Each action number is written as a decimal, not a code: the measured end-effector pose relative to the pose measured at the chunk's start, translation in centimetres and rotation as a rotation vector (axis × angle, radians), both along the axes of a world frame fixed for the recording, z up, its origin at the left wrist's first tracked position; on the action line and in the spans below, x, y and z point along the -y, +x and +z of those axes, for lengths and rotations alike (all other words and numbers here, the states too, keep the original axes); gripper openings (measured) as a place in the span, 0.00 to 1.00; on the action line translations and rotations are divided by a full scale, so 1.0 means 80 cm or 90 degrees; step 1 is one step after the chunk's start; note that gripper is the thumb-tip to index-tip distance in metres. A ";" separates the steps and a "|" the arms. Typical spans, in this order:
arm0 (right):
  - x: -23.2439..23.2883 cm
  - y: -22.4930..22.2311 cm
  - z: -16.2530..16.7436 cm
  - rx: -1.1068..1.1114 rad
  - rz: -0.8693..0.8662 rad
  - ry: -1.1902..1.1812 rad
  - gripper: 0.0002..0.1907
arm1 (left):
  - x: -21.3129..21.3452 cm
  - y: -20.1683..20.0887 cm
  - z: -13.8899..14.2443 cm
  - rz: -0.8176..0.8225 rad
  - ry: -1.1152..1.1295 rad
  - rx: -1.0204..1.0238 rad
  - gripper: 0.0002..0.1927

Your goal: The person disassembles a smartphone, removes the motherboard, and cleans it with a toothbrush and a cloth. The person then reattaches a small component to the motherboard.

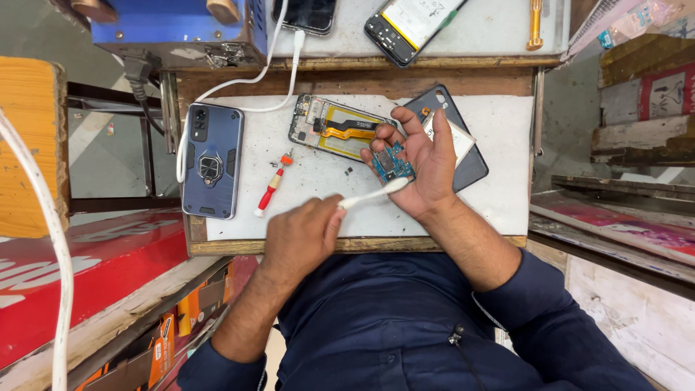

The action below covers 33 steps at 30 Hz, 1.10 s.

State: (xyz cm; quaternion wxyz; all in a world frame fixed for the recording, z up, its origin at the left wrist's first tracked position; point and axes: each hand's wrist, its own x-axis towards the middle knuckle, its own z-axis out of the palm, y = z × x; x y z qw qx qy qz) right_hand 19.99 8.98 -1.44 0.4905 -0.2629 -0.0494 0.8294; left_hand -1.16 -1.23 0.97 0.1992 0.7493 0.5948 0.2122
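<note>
— What are the two grips holding?

— From my feed, the left grip (300, 232) is clenched around a white brush (373, 194), whose tip touches the board (393, 164). The right grip (427, 166) lies palm up, fingers curled around that blue board, holding it above the mat (326, 192).

— Is there room to move?

— Left of the left grip I see a bare strip of mat, then a red screwdriver (271, 190). The table's (362, 245) near edge runs right under the left grip. Beyond the right grip lies an opened phone (333, 129), and beneath it a dark back cover (470, 163) that reaches near the mat's far-right edge.

— What's the count?

— I count one board, one brush and one screwdriver. There is one cased blue phone (211, 161) far left and two phones (405, 25) on the shelf beyond.
</note>
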 end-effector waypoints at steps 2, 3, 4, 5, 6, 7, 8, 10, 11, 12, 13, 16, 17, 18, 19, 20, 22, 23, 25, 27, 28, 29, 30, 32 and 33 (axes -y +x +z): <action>0.000 -0.003 0.000 -0.003 0.005 0.009 0.30 | -0.002 0.002 0.003 0.057 0.011 0.005 0.12; 0.001 -0.002 0.001 -0.002 0.004 0.012 0.30 | -0.003 0.003 0.004 0.081 0.015 0.011 0.12; 0.001 -0.002 0.001 0.004 0.001 0.012 0.30 | -0.004 0.005 0.006 0.048 -0.009 0.002 0.12; 0.001 -0.003 0.002 0.010 0.000 0.012 0.30 | -0.004 0.007 0.007 0.017 -0.032 -0.007 0.11; 0.001 -0.003 0.002 0.014 0.003 0.011 0.30 | -0.004 0.009 0.009 -0.010 -0.055 -0.017 0.11; 0.000 -0.003 0.003 0.019 0.003 0.011 0.30 | -0.004 0.011 0.010 0.012 -0.037 -0.018 0.12; -0.001 -0.003 0.003 0.022 0.001 0.012 0.30 | -0.004 0.012 0.010 0.032 -0.017 -0.021 0.12; -0.001 -0.004 0.003 0.023 -0.007 0.014 0.30 | -0.003 0.014 0.010 0.035 -0.024 -0.035 0.13; -0.001 -0.003 0.004 0.023 -0.011 0.014 0.30 | -0.003 0.014 0.009 0.021 -0.049 -0.044 0.12; -0.001 -0.002 0.004 0.022 -0.013 0.016 0.30 | -0.002 0.015 0.007 0.008 -0.073 -0.053 0.12; -0.001 -0.002 0.004 0.020 -0.009 0.016 0.31 | -0.002 0.014 0.005 0.029 -0.031 -0.032 0.12; 0.002 -0.006 0.003 0.010 0.008 0.016 0.31 | -0.003 0.013 0.000 0.066 0.040 0.004 0.11; 0.002 -0.006 0.003 0.009 0.012 0.019 0.31 | -0.003 0.013 -0.002 0.058 0.032 0.003 0.11; 0.003 -0.006 0.003 0.009 0.014 0.023 0.31 | -0.003 0.014 -0.002 0.048 0.024 0.004 0.11; 0.002 -0.006 0.003 0.012 0.007 0.023 0.31 | -0.003 0.015 -0.003 0.039 0.008 -0.004 0.11; 0.002 -0.005 0.003 0.015 0.003 0.021 0.31 | -0.003 0.017 -0.003 0.032 -0.009 -0.012 0.11; 0.002 -0.007 0.002 0.018 0.008 0.024 0.31 | -0.004 0.020 -0.002 0.060 -0.016 -0.011 0.11; 0.001 -0.007 0.003 0.020 0.010 0.031 0.31 | -0.004 0.022 -0.001 0.087 -0.002 0.002 0.11; 0.002 -0.006 0.004 0.028 0.004 0.024 0.31 | -0.004 0.025 0.002 0.078 -0.011 0.012 0.11; 0.002 -0.006 0.005 0.032 0.001 0.002 0.31 | -0.004 0.027 0.004 0.019 -0.048 -0.003 0.11; 0.002 -0.006 0.005 0.031 0.001 0.009 0.31 | -0.003 0.027 0.004 0.042 -0.037 -0.005 0.11; 0.003 -0.007 0.005 0.028 0.003 0.016 0.31 | -0.003 0.027 0.004 0.066 -0.025 -0.010 0.11; 0.002 -0.009 0.005 0.025 0.004 0.023 0.31 | -0.003 0.026 0.004 0.088 -0.014 -0.015 0.11; 0.003 -0.008 0.004 0.017 -0.003 0.019 0.32 | -0.002 0.024 0.002 0.043 -0.036 -0.027 0.11; 0.003 -0.007 0.004 0.016 -0.007 0.019 0.32 | -0.002 0.024 0.001 0.021 -0.046 -0.030 0.11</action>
